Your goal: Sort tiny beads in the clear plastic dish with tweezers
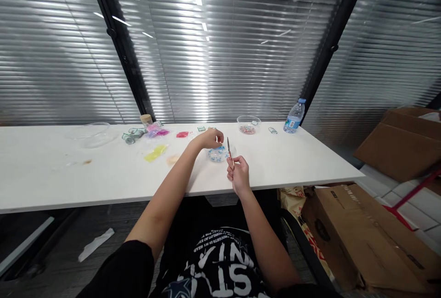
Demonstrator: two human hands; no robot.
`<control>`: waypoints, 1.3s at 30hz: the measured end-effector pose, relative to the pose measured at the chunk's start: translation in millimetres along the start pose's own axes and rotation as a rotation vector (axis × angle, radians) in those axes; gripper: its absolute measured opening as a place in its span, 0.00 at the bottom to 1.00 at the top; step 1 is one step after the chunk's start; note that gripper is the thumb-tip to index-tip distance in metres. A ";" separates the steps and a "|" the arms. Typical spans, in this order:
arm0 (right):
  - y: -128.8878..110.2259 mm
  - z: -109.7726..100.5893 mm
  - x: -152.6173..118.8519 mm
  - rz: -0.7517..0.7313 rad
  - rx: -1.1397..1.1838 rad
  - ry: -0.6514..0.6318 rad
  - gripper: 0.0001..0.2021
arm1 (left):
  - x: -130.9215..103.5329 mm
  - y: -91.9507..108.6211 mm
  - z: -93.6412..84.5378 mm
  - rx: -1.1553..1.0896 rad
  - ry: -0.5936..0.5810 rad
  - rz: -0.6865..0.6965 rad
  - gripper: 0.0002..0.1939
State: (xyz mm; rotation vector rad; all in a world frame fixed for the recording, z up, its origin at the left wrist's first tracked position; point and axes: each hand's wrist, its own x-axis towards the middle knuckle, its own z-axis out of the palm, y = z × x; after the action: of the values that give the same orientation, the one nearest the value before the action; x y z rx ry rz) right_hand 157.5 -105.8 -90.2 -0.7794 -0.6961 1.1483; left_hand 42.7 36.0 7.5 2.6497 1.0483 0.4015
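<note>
My right hand (238, 171) is wrapped round a small pair of scissors (228, 145), whose copper-coloured handles sit in the fingers while the blades point up and away. Just left of the blade tips, my left hand (211, 138) is bent down with its fingertips pinched together; anything between them is too small to make out. Below that hand lies a clear shallow dish (217, 159) with blue bits in it. The left hand hovers over the dish's far rim, and the scissors stand in front of its right side.
Bags of yellow (155, 153), red (182, 134) and purple bits (156, 130) lie to the left, near small glass jars (133, 134). Behind right stand a clear bowl (248, 119) and a water bottle (295, 115). Cardboard boxes (372, 233) fill the floor at right.
</note>
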 end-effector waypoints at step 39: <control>-2.0 0.9 -2.0 0.018 -0.011 0.003 0.21 | 33.5 6.9 30.4 0.255 -0.214 -0.149 0.07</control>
State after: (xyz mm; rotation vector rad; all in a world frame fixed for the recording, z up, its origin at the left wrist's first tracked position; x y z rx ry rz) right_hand 157.3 -108.0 -88.2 -0.7984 -0.6951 1.1606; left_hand 81.0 50.2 -13.1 2.7273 1.2884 -0.0510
